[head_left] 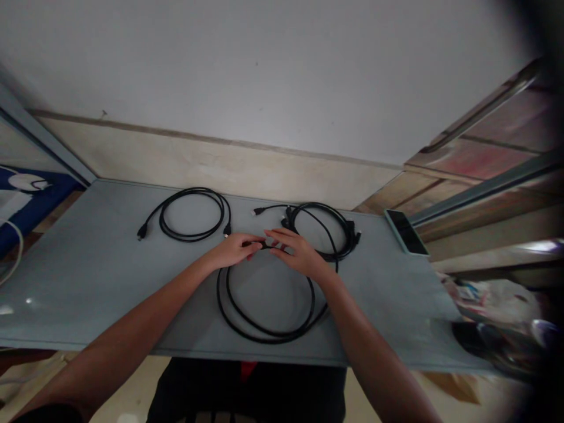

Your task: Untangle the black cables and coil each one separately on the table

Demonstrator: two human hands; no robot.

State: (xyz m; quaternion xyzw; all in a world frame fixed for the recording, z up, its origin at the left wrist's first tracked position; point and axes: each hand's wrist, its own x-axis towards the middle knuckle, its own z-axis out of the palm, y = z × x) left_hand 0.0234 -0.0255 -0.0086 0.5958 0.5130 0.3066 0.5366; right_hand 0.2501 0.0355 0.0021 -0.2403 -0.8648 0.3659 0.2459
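Presently the left hand [232, 249] and right hand [293, 254] are pinching narrowly on the plug of a black cable [264, 333] at the middle of the desk [66, 282], its loop lying loose toward the near edge, with a left coil [190, 189] and a right coil [317, 205] of black cable lying already bundled by the far edge

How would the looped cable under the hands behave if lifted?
The looped cable looks thin and floppy, so it would probably sag and its loops slip apart. The plug between the left hand and right hand looks light, likely adding little weight.
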